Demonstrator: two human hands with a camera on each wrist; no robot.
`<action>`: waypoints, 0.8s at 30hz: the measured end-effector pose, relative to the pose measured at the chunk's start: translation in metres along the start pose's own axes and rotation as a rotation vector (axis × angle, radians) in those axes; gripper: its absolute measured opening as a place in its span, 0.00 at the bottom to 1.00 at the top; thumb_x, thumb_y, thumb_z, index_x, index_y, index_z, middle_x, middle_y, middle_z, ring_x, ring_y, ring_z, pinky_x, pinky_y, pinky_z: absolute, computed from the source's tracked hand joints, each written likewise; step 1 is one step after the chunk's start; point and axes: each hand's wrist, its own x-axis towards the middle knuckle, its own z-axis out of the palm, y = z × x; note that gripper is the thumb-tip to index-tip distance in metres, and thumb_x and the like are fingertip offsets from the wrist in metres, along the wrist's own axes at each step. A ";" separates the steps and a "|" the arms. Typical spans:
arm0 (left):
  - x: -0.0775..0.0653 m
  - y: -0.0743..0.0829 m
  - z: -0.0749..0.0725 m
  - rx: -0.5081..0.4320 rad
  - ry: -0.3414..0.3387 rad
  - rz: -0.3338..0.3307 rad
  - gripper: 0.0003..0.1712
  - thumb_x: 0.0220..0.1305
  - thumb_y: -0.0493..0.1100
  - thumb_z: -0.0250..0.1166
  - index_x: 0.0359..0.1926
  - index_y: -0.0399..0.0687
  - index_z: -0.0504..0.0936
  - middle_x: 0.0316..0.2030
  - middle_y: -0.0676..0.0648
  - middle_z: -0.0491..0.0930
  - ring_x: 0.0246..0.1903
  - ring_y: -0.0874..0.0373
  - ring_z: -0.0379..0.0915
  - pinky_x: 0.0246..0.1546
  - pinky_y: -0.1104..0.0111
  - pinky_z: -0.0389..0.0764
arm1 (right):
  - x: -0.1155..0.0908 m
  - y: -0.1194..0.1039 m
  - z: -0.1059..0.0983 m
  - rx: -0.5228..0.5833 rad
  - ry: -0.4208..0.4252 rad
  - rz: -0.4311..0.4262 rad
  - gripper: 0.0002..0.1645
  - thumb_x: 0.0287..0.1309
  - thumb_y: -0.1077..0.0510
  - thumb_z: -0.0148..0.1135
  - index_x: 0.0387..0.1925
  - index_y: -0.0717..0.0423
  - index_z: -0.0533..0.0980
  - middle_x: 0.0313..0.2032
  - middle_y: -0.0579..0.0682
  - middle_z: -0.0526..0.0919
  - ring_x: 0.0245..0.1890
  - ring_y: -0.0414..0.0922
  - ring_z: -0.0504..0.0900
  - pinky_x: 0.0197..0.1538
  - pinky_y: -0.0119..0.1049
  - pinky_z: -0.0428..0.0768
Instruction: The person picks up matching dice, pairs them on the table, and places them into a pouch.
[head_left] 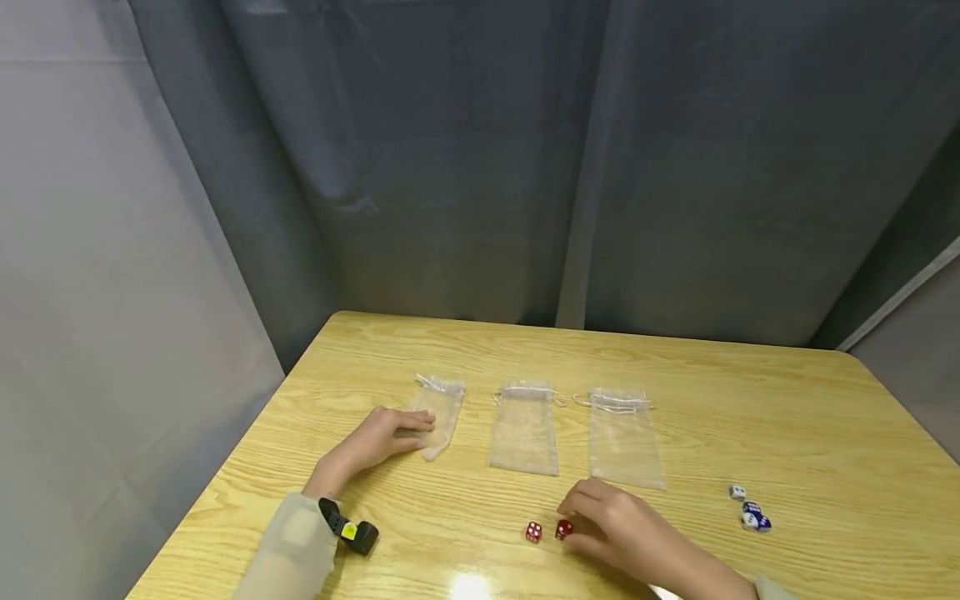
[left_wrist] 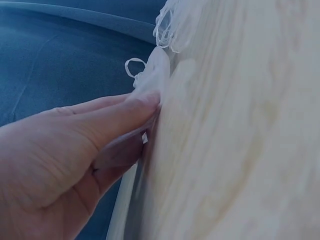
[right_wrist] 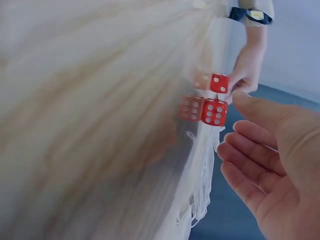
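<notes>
Two red dice (head_left: 533,532) with white pips sit just apart, well in from the table (head_left: 825,417)'s left edge. The sheer whitish bag (head_left: 447,410) nearest that edge lies kinda slanted, drawstring end toward the far edge. Left hand (head_left: 386,437) reaches in low, pinching it between thumb and fingers. Right hand (head_left: 618,521)'s got nothing gripped, loosely curved by the dice, thumb and fingers spread.

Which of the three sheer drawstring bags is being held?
The leftmost drawstring bag: the left hand pinches it, while neither hand grips the middle drawstring bag or the right drawstring bag.
</notes>
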 end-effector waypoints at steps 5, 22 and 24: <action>0.001 -0.001 -0.001 0.000 0.010 0.004 0.18 0.64 0.41 0.65 0.56 0.45 0.83 0.59 0.43 0.79 0.62 0.49 0.75 0.63 0.54 0.76 | -0.002 0.001 -0.004 0.053 0.005 0.106 0.11 0.53 0.57 0.72 0.39 0.51 0.81 0.37 0.42 0.83 0.36 0.37 0.83 0.35 0.25 0.83; 0.003 0.007 -0.006 0.069 0.177 0.122 0.15 0.64 0.39 0.64 0.52 0.43 0.85 0.54 0.45 0.83 0.55 0.50 0.80 0.55 0.59 0.82 | 0.006 0.005 -0.001 0.272 0.091 0.440 0.14 0.57 0.48 0.68 0.40 0.51 0.83 0.39 0.44 0.87 0.39 0.40 0.85 0.43 0.35 0.86; 0.004 0.010 -0.007 0.082 0.203 0.143 0.15 0.63 0.38 0.65 0.51 0.43 0.85 0.53 0.45 0.84 0.54 0.50 0.81 0.54 0.61 0.83 | 0.006 0.006 -0.001 0.298 0.092 0.467 0.15 0.57 0.48 0.68 0.41 0.52 0.83 0.40 0.46 0.87 0.39 0.40 0.85 0.43 0.36 0.86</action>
